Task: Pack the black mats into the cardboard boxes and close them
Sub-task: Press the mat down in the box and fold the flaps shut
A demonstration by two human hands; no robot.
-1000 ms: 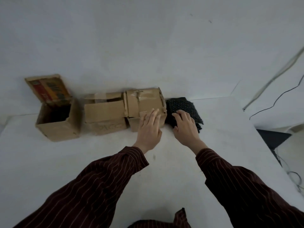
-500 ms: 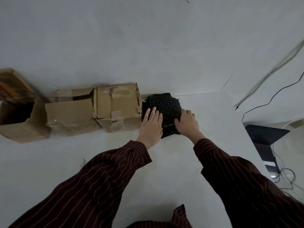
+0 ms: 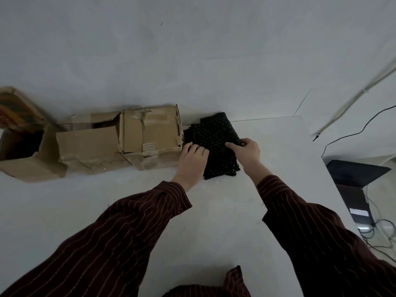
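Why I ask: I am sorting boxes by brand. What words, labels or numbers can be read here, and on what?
"ICO", faint, with an unclear letter before it: front of the middle cardboard box.
Red and orange print on the left box's raised flap: blurred, unreadable.
White label on the dark device right of the table: too small to read.

A white table (image 3: 64, 206) stands against a plain pale wall (image 3: 192, 50). To its right, a black cable (image 3: 351, 133) runs above a dark flat device (image 3: 355, 172).
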